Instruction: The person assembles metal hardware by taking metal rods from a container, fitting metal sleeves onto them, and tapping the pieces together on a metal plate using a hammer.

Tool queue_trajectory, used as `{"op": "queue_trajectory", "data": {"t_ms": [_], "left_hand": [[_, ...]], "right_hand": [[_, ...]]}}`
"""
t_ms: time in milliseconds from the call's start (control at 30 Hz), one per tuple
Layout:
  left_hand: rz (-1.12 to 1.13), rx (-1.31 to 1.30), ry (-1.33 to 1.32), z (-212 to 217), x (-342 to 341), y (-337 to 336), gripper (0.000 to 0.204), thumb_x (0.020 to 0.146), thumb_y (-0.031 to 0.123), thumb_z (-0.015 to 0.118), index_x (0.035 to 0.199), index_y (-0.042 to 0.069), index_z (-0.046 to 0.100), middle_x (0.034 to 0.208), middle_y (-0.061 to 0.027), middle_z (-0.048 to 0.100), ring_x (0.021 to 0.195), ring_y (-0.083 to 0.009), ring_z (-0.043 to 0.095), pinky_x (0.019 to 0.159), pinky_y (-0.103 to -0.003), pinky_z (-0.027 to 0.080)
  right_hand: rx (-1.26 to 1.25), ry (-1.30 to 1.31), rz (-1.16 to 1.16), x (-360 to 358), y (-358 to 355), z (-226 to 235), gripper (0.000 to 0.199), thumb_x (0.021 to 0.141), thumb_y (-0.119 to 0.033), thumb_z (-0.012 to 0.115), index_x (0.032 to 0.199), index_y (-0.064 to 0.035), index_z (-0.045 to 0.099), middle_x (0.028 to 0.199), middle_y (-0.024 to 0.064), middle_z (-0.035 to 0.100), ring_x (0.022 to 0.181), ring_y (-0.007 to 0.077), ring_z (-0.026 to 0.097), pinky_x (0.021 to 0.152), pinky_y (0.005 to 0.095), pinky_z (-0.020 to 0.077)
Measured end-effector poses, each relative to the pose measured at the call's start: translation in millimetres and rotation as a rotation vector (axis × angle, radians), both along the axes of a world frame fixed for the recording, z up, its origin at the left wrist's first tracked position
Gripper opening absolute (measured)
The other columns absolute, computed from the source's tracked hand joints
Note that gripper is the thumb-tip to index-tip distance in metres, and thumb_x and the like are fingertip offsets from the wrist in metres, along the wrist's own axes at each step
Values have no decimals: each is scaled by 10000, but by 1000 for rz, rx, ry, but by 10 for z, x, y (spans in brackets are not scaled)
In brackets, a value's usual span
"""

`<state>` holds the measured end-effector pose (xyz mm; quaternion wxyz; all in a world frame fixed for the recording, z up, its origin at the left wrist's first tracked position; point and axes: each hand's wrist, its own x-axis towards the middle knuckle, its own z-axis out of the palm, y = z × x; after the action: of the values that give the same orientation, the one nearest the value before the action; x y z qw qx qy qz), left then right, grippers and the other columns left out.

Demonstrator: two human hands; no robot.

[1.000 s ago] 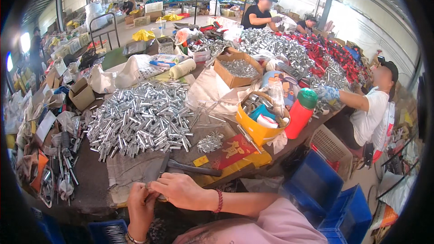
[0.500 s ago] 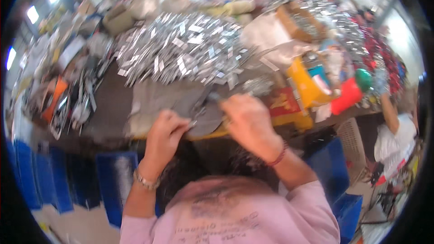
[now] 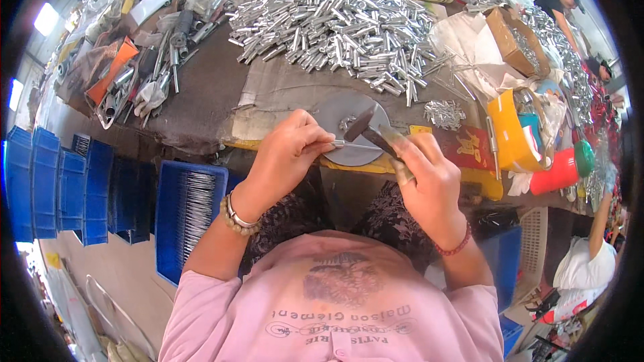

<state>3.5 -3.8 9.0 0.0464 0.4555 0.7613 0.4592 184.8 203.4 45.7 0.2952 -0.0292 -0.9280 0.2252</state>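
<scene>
Surface (image 3: 201, 97) heaped with metal tubes (image 3: 335, 27); slim rod (image 3: 359, 145) pinched by left hand (image 3: 288, 154), hammer (image 3: 360, 125) gripped by right hand (image 3: 431, 177).

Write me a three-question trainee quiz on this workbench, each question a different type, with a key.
1. Which tool does the right hand hold?
A) pliers
B) hammer
C) screwdriver

2. True or false: the left hand is empty.

3. Which lies farther from the hands: the round gray disc or the heap of silver metal pieces?

Key: 1. B. 2. False; it pinches a thin metal piece. 3. The heap of silver metal pieces.
</scene>
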Motion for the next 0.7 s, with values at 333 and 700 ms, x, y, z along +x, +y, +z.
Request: {"op": "queue_trajectory", "data": {"t_ms": [333, 700], "left_hand": [[-9, 11, -22, -76, -30, 35, 164, 932, 13, 835, 1089, 35, 795, 995, -94, 647, 914, -244, 666, 816, -339, 536], [16, 26, 20, -92, 4, 10, 173, 928, 23, 844, 1097, 40, 815, 1003, -78, 642, 929, -222, 659, 811, -327, 528]], "right_hand": [[138, -91, 43, -45, -77, -102, 358, 894, -23, 736, 1230, -141, 779, 1012, 68, 647, 852, 284, 704, 720, 412, 584], [174, -136, -37, -155, -34, -126, 266, 885, -70, 794, 1141, -103, 729, 1005, 108, 671, 931, 353, 718, 776, 475, 586]]}}
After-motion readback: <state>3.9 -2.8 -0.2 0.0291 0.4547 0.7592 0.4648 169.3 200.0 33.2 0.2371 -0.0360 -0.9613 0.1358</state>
